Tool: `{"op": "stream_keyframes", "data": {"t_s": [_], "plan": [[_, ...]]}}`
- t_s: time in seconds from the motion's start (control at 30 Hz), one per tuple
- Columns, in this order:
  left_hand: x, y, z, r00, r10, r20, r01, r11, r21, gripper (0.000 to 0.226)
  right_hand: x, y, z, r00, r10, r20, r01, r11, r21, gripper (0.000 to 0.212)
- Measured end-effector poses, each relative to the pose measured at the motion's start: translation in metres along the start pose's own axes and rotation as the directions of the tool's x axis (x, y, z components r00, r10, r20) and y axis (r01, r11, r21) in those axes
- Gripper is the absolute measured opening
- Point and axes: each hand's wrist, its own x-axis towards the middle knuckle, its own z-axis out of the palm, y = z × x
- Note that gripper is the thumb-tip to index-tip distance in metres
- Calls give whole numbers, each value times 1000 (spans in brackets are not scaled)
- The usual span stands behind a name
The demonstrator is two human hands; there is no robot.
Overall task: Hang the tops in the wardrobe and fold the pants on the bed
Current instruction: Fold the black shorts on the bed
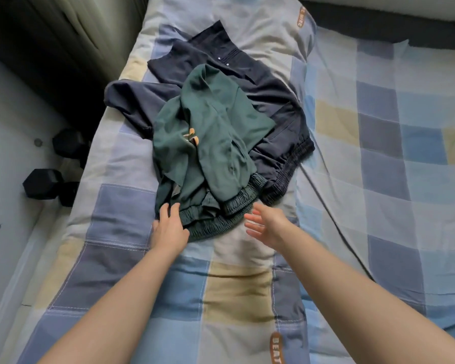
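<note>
Green pants (213,143): thin matt cloth, creased, gathered elastic waistband. Navy pants (268,95): smooth woven cloth, faint sheen, ribbed elastic band. Bed (378,158) cover: soft matt checked cotton, stitched seams. Dumbbells (42,183): black, dull rubbery finish. Floor (8,122): smooth, pale.

Both arms outstretched, left grip (168,227) and right grip (267,227) spread loose.

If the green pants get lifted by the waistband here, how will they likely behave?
The green pants lie crumpled in soft folds, so they will probably drape limply. Thin fabric suggests lightness. Resting on the navy garment, they may drag it slightly.
</note>
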Motion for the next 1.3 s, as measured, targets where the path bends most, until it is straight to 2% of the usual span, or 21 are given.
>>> {"op": "stream_keyframes", "data": {"t_s": [0.07,0.13,0.2,0.3,0.4,0.5,0.53,0.6,0.67,0.73,0.83,0.93,1.03,1.1,1.13,1.23,1.3], "plan": [[14,-3,12,997,19,-74,-10,993,117,69,18,0,8,1000,26,2,-26,999,32,41],[22,-11,21,982,99,-158,-69,981,182,62,30,0,19,999,33,12,-33,997,72,46],[26,-21,30,954,203,-221,-172,973,151,46,40,0,29,1000,23,8,-24,995,94,43],[16,-32,30,935,258,-245,-253,966,54,37,45,-1,38,999,0,-50,6,992,122,13],[-13,-37,29,928,320,-188,-325,946,6,34,35,-9,46,996,-15,-93,32,982,184,17],[-53,-40,35,904,392,-168,-398,917,-5,32,17,-16,47,974,-175,-146,210,940,270,16],[-68,-42,34,901,403,-161,-410,912,-14,31,3,-18,46,945,-264,-195,306,924,230,24],[-93,-43,34,902,409,-141,-414,910,-13,29,-20,-24,39,857,-435,-274,462,886,39,54],[-120,-44,26,909,407,-92,-410,912,-11,25,-61,-29,30,783,-560,-273,556,825,-96,59],[-145,-43,16,920,392,-2,-392,920,-21,25,-98,-32,20,737,-632,-239,616,774,-145,56],[-191,-41,-10,916,365,164,-363,931,-44,41,-177,-23,8,657,-740,-144,691,667,-277,53],[-239,-33,-43,872,359,332,-335,933,-131,60,-257,-6,1,574,-818,-38,763,552,-335,35],[-276,-21,-88,809,367,459,-334,930,-155,58,-332,14,-10,544,-838,29,782,494,-379,27],[-297,-8,-126,811,402,425,-387,914,-124,49,-382,26,-19,521,-851,70,800,458,-388,16],[-301,-1,-143,833,412,369,-391,910,-136,46,-398,31,-22,515,-852,95,805,443,-395,13],[-329,28,-214,899,433,56,-402,872,-280,38,-460,48,-41,521,-832,188,804,406,-435,13],[-347,52,-257,876,465,-128,-465,745,-477,30,-492,60,-50,518,-816,256,797,352,-490,14]]}}
